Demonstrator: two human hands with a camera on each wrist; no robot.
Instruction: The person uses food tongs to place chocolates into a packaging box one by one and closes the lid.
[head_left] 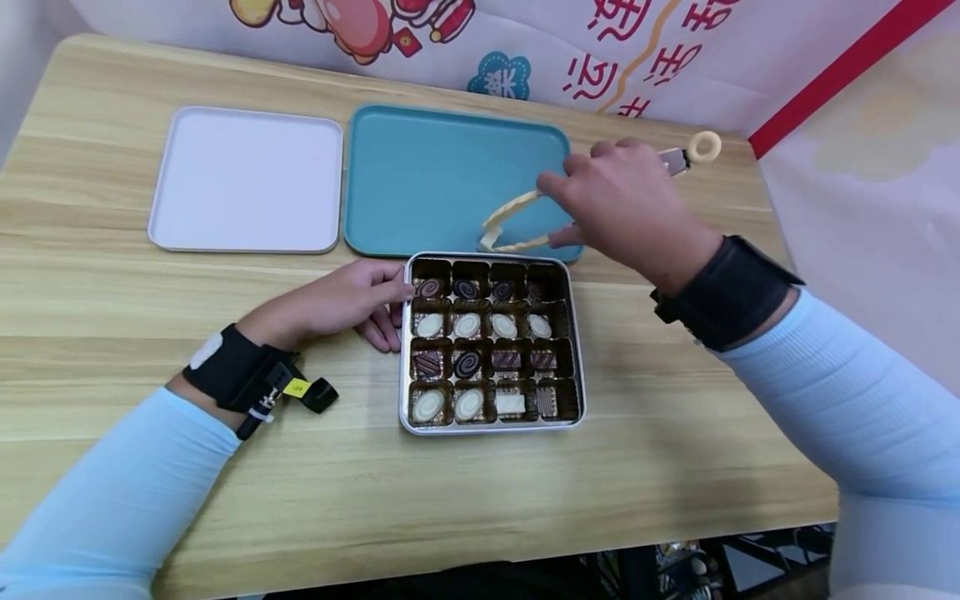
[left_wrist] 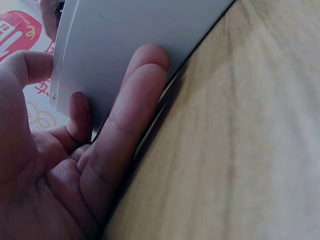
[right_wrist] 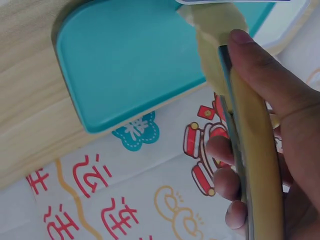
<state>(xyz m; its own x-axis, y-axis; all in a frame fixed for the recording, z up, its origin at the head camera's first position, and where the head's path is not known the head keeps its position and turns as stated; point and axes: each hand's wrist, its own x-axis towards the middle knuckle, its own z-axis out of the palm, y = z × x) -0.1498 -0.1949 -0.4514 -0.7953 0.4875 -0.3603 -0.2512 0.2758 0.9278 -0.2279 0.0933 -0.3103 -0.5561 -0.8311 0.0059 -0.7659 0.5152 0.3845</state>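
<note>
My right hand [head_left: 626, 208] grips wooden-coloured serving tongs [right_wrist: 260, 165] above the front right of the teal tray [head_left: 450, 179]. Between the tong tips is a small white chocolate [head_left: 491, 237]. Just in front of that tray sits a square metal tin [head_left: 491, 429] with a gold compartment insert of dark swirled, striped and white chocolates. The back right compartment is mostly in shadow. At the tin's left side, my left hand [head_left: 360, 300] holds it, thumb at the rim and fingers [left_wrist: 127, 112] flat along the outer wall.
A white tray [head_left: 247, 179] lies left of the teal one. Behind the wooden table [head_left: 315, 492] stands a printed wall sheet [head_left: 540, 42] with red lettering. The table's front edge runs below the tin. Black straps with small cameras circle both wrists.
</note>
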